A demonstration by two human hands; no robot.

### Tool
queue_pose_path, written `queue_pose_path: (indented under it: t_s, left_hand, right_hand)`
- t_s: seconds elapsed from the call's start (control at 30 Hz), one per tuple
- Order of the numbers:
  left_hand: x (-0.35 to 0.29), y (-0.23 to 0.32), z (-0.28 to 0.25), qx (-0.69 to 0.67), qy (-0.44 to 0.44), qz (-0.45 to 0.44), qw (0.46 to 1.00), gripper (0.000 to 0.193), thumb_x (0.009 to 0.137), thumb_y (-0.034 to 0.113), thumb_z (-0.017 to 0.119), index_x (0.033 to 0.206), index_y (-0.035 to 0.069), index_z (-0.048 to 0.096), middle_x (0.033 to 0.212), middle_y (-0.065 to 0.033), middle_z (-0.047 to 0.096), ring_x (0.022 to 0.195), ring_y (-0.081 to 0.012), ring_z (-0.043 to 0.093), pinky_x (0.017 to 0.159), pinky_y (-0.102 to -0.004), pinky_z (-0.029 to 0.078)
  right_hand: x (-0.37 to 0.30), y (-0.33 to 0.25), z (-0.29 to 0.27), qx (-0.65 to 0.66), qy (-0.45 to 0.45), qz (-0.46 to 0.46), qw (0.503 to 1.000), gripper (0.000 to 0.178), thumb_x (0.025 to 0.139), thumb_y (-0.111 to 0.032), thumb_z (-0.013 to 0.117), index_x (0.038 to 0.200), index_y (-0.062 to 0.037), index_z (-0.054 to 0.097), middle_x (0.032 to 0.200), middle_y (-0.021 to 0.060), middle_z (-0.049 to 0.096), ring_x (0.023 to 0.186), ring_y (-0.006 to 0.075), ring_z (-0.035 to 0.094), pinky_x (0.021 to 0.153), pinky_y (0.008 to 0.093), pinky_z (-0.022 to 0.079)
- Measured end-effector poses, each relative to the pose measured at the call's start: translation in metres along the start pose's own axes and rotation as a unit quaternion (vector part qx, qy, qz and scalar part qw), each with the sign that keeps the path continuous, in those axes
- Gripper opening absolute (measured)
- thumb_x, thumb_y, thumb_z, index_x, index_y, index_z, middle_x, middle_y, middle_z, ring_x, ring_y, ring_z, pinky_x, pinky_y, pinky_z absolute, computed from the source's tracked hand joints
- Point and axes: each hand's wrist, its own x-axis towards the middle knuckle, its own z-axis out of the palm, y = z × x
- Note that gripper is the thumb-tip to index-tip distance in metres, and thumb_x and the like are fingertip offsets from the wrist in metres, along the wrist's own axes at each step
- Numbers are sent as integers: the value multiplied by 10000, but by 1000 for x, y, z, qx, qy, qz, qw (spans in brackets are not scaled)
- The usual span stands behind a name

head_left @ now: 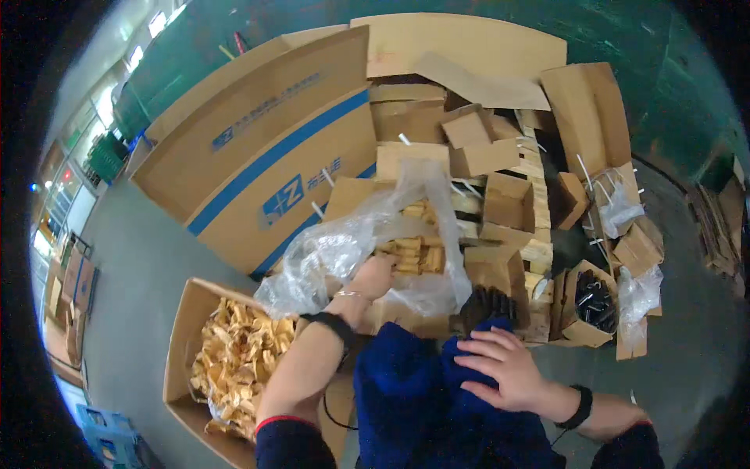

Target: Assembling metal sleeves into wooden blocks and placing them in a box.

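Note:
My left hand (373, 278) reaches into a carton lined with a clear plastic bag (320, 254). Its fingers are curled against the left end of several yellow-brown paper-wrapped rolls (418, 256) stacked in rows; what they grip is hidden. Over my knee, on dark blue cloth (402, 383), lies my right hand (504, 371), fingers spread and holding nothing. Left of my left forearm stands an open carton (178, 352) heaped with crumpled golden-brown paper (238, 352).
Tall cardboard panels (273, 148) with blue stripes stand at the left back. Small open boxes (509, 205) sit on a wooden pallet (537, 176). Dark cylindrical parts (492, 305) fill one box; black parts (595, 303) fill another. Plastic bags (639, 285) lie far right.

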Motion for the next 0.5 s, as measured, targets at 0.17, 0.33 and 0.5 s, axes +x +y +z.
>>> queue_pose_path:
  t_s: [0.17,0.33,0.5]
  left_hand:
    - [81,-53,65,43,39,8,998,285,719,152,516,969,15,536,926,-191,574,808,-327,566,698,-409,451]
    - [106,-83,84,49,-23,-54,997,288,755,159,501,995,1,501,913,-167,567,820,-296,553,711,-395,436]
    - [83,-76,67,93,121,12,988,284,793,166,499,1014,-9,471,904,-137,557,852,-262,530,750,-370,411]
  right_hand:
    - [-3,16,-6,28,34,9,999,318,704,-308,628,968,-137,579,1096,29,525,1048,226,463,896,411,351]
    - [-5,24,-6,57,46,21,997,317,706,-304,630,973,-143,579,1104,24,521,1060,217,458,908,408,344]
    - [-2,24,-4,67,47,13,997,316,721,-309,614,981,-136,572,1104,29,521,1066,221,452,921,417,331]
